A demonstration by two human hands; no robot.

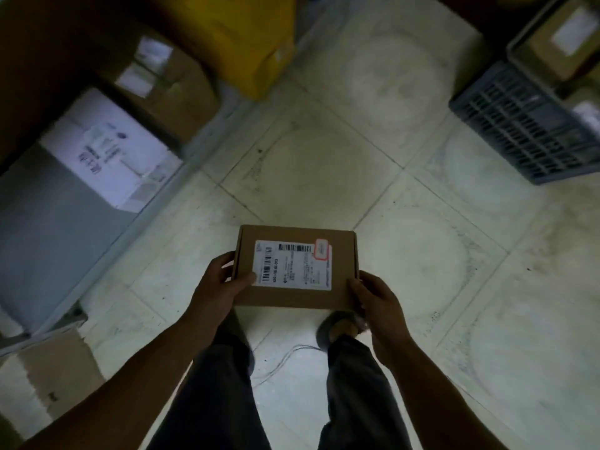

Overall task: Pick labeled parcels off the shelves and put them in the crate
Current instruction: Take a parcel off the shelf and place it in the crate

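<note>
Matt cardboard parcel (296, 267), paper label (292, 265); slatted plastic crate (526, 125)

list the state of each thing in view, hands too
parcel, closed, label up, held above the floor by both hands
left hand, grips the parcel's left edge, thumb on the label
right hand, grips the parcel's right edge
crate, on the floor, holds boxes
</note>
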